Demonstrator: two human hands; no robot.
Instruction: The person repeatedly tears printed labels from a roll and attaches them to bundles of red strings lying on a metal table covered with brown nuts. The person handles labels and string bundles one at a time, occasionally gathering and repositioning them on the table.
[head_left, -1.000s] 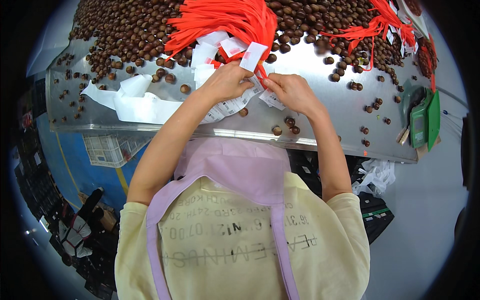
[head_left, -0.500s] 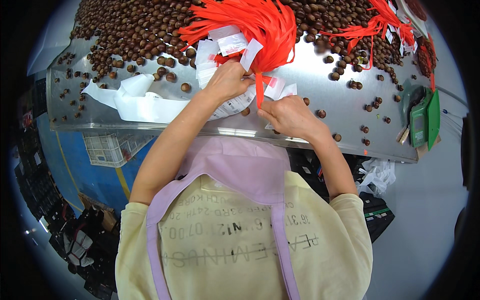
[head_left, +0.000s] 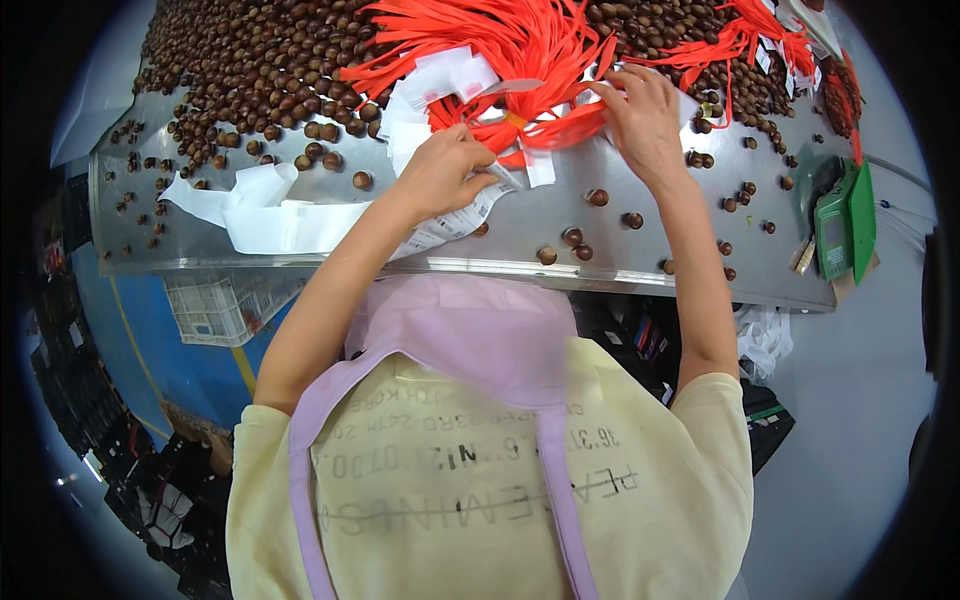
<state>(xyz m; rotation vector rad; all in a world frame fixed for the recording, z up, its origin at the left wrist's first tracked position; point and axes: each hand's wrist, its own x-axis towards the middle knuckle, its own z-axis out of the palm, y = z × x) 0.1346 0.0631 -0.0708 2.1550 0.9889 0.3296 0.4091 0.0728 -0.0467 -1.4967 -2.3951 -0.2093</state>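
Note:
A bunch of long, flat red strips [head_left: 500, 45] that look like folded net bags lies on the metal table, with white tags [head_left: 455, 75] among them and a yellowish band [head_left: 516, 120] round their near end. My right hand [head_left: 645, 125] is at the right side of the bunch, its fingertips bent against the red strips. Just below the bunch is my left hand [head_left: 445, 172], thumb and fingers closed together; what they pinch is hidden. A white printed label strip [head_left: 455, 225] runs beneath that hand and curls off to the left.
Chestnuts [head_left: 270, 75] are heaped across the back of the metal table [head_left: 400, 262], with loose ones scattered nearer. Another red bunch [head_left: 745, 40] lies at the back right. A green scale-like device [head_left: 838, 225] stands at the right edge. Below left is a white crate [head_left: 215, 310].
My right hand has moved up and right, from the bunch's near end to its right side. My left hand has dropped slightly. The bunch's near end now spreads out, and the band shows.

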